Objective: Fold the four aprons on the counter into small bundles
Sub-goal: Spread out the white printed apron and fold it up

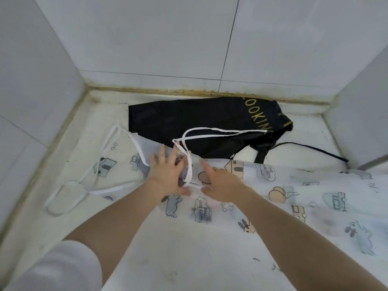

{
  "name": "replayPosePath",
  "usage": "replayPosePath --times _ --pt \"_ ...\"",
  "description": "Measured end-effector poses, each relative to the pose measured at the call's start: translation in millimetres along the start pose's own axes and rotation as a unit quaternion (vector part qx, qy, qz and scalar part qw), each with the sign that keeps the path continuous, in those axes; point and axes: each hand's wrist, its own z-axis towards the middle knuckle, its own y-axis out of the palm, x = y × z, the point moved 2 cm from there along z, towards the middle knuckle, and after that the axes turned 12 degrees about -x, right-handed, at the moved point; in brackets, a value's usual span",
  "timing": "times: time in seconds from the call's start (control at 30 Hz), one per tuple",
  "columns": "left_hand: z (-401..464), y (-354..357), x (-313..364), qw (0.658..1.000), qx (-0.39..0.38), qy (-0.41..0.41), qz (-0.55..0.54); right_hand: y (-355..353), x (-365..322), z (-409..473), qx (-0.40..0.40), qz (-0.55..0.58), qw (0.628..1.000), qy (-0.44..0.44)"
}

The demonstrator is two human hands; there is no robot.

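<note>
A white apron with cartoon prints lies spread across the counter, stretching to the right. Its white straps loop over the fabric and trail to the left. My left hand presses flat on the apron's upper edge with fingers spread. My right hand lies on the fabric beside it, forefinger extended, close to the strap. Behind them a black apron with yellow lettering lies folded lengthwise against the back wall, its black strap trailing right.
White tiled walls close in the counter at the back, left and right. A grimy seam runs along the back edge. A white strap loop lies at the left of the counter.
</note>
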Motion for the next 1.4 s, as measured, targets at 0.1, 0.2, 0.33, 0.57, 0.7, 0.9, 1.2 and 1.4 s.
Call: replayPosePath --times 0.1,0.2,0.33,0.57,0.7,0.9,1.2,1.4 --pt "6 9 -18 0.995 -0.032 -0.021 -0.092 -3 8 -1 0.032 0.153 0.988 0.001" --pt "9 9 -27 0.991 -0.058 -0.063 -0.105 -9 31 3 0.059 0.124 0.982 0.133" --pt "7 5 -32 0.981 -0.107 -0.124 -0.103 -8 51 1 0.022 0.088 0.978 0.188" --pt "1 9 -31 0.964 -0.143 -0.182 -0.128 -5 55 -4 0.039 0.133 0.964 0.227" --pt "-3 11 -28 0.964 -0.131 -0.17 -0.158 2 48 -9 0.057 0.131 0.963 0.227" --pt "-14 -10 44 0.976 0.082 0.129 -0.156 8 32 -3 0.089 0.11 0.972 0.189" --pt "15 32 39 0.995 0.04 0.032 -0.086 2 48 -1 0.116 -0.083 0.987 0.071" --pt "8 32 35 0.997 0.05 -0.014 -0.05 11 127 -46 0.09 -0.073 0.977 0.182"
